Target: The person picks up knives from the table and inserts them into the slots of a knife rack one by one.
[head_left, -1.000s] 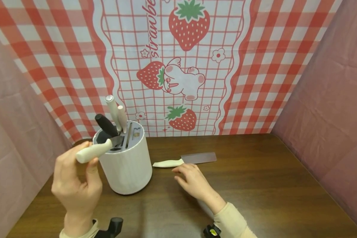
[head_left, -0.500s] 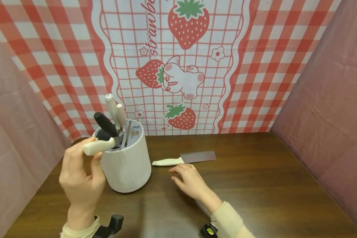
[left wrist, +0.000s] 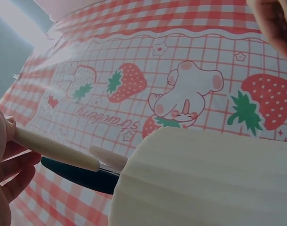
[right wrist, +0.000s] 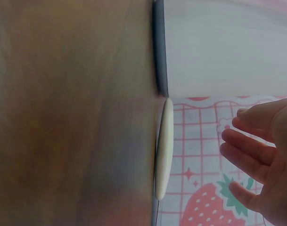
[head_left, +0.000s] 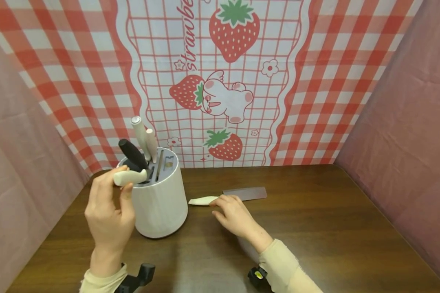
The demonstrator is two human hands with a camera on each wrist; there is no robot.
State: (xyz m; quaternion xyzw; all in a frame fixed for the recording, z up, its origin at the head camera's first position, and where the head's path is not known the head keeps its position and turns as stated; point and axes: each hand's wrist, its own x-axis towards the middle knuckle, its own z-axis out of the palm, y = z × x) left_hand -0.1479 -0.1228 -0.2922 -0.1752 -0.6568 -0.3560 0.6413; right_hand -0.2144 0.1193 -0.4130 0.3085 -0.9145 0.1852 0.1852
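Observation:
My left hand (head_left: 110,211) pinches the cream handle of a knife (head_left: 130,177) between thumb and fingers. Its blade points into the top of a white round knife block (head_left: 161,211); the slot hides most of the blade. In the left wrist view, the knife handle (left wrist: 58,148) slants toward the block. A cleaver (head_left: 245,193) with a cream handle lies flat on the table, right of the block. Over the cleaver's handle end hovers my right hand (head_left: 238,217), fingers loosely bent. The right wrist view shows a gap between these fingers and the cleaver handle (right wrist: 165,150).
The block also holds a black-handled tool (head_left: 132,154) and two pale-handled ones, a taller one (head_left: 139,132) and a shorter one (head_left: 151,144). Behind the brown table (head_left: 315,228) hangs a red-checked strawberry cloth (head_left: 315,101). Pink cloth (head_left: 399,162) borders both sides.
My left hand has moved right and slightly up, bringing the knife deeper into the block's top. My right hand has shifted slightly up over the cleaver's handle, which it now partly covers.

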